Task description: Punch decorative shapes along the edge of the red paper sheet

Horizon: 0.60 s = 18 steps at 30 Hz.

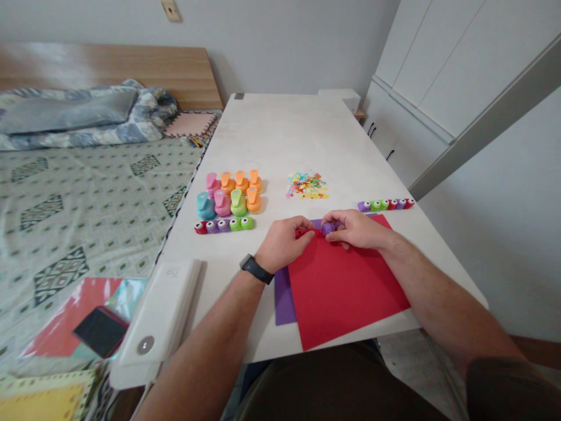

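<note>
A red sheet of paper [350,292] lies at a slant near the table's front edge, partly over a purple sheet [284,298]. My left hand [287,241] is closed at the red sheet's far left corner, pinching its edge between thumb and fingers. Just to the right, my right hand [356,229] grips a small purple craft punch [328,228] at the far edge of the red sheet. Fingers cover part of the punch, so I cannot see how far the paper sits in its slot.
Several larger lever punches [222,202] stand at the left, with a row of small punches [223,225] before them. Another small row [385,204] is at the right. Loose paper cutouts [307,186] lie beyond my hands. A long white device [164,310] occupies the left table edge beside the bed [100,204].
</note>
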Motion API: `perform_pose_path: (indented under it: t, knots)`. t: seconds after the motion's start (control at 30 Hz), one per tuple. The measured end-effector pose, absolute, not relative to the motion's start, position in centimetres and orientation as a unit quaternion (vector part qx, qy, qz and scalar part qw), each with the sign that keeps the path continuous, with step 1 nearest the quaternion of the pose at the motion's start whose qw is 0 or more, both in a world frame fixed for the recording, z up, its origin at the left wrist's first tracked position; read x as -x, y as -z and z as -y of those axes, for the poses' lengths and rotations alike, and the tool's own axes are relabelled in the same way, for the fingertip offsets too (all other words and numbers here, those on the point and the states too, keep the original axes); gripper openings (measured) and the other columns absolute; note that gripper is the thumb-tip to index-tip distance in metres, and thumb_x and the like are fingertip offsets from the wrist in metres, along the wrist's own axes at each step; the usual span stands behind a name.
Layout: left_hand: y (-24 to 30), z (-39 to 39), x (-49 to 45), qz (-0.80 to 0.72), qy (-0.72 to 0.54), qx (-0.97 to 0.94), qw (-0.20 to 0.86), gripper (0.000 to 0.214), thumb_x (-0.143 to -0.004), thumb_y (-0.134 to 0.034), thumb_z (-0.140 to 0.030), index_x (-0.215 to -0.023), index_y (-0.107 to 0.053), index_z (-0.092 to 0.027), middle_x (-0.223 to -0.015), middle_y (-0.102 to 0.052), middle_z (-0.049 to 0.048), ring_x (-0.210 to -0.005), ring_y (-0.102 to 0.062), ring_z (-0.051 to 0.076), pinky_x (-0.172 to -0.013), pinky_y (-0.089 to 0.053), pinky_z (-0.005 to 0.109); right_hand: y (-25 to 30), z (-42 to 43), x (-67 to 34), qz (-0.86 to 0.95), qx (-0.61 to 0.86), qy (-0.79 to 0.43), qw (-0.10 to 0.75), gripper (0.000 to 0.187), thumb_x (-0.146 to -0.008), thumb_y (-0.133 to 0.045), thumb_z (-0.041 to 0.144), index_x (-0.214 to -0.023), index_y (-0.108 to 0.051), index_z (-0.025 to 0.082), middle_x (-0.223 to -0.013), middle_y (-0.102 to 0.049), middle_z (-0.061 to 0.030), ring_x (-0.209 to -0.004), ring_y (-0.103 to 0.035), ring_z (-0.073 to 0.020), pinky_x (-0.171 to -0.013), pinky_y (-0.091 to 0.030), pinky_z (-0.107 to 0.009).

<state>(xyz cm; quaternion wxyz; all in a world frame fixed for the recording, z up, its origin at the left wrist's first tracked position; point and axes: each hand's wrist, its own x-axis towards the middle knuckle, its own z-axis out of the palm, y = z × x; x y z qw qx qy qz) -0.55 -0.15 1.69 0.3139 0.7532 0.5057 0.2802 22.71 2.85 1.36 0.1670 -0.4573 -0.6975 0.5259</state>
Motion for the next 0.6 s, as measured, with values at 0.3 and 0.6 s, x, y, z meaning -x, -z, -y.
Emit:
perform_pose_path:
  t: [0.3, 0.6]
  knots:
    - [-1.71, 0.20, 0.49, -0.499, -0.280, -0.756, 0.319, 0.020, -0.090, -0.061, -0.032, -0.099, -0.075, -0.021, -0.096, -0.079, 0.0016, -0.086, -0.072, 0.017, -0.078, -0.054, 0.027, -1.42, -2.81, -22.55, 0.698, 0.461, -0.520, 0.173, 0.026, -0.084, -0.071, 0.028, -0.107, -0.063, 0.020, -0.068, -0.064, 0.0030, -0.044, -0.056, -0.0097, -0.041, -0.045, -0.021]
    - [-2.39, 0.36, 0.48, -0.498, -0.281, -0.765, 0.297, 0.038, -0.085, -0.072, -0.043, -0.115, -0.068, -0.021, -0.105, -0.078, 0.0047, -0.094, -0.073, 0.020, -0.084, -0.057, 0.031, -1.71, -2.46, -22.21, 0.701, 0.463, -0.513, 0.175, 0.027, -0.083, -0.072, 0.029, -0.108, -0.065, 0.021, -0.068, -0.061, 0.0041, -0.043, -0.054, -0.0091, -0.039, -0.042, -0.021]
